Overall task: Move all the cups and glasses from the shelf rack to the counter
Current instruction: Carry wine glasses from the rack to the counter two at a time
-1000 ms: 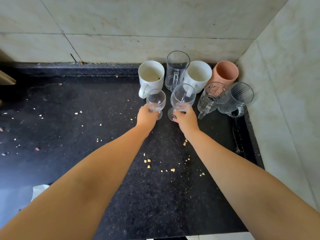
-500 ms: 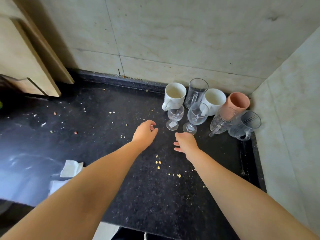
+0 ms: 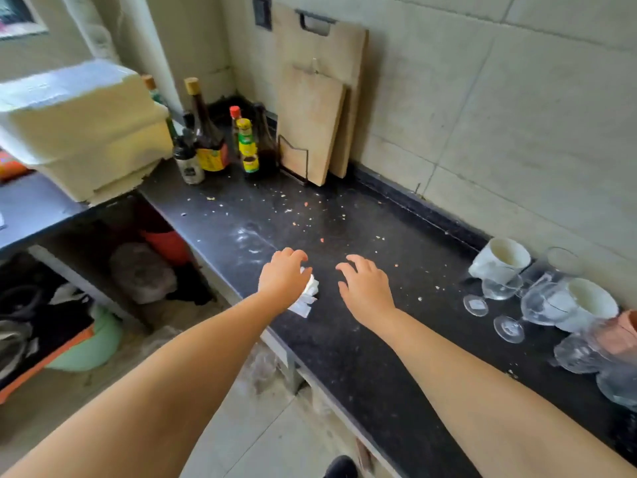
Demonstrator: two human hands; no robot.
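Nearest you, both forearms reach out over the front edge of the black counter (image 3: 362,343). Your left hand (image 3: 283,278) hovers palm down with its fingers loosely curled and nothing in them, just above a crumpled white paper scrap (image 3: 306,298). Your right hand (image 3: 365,286) is beside it, fingers spread and relaxed, also empty. Half a second ago both hands were close to the stemmed glasses; now they have drawn back to the left, and your view has swung left with them.

At the right, the cups and glasses stand grouped on the counter, well apart from your hands: the small wine glass (image 3: 496,288) and the large wine glass (image 3: 543,307) upright at the front, where you set them down, a white mug (image 3: 501,258) and a second white mug (image 3: 591,303) behind, a terracotta cup (image 3: 624,331) and clear glass mugs (image 3: 586,353) at the frame's edge, blurred.

Crumbs lie scattered across the middle of the counter. Farther off, newly in view, sauce bottles (image 3: 210,139) stand in the corner, and two wooden cutting boards (image 3: 317,108) lean against the tiled wall.
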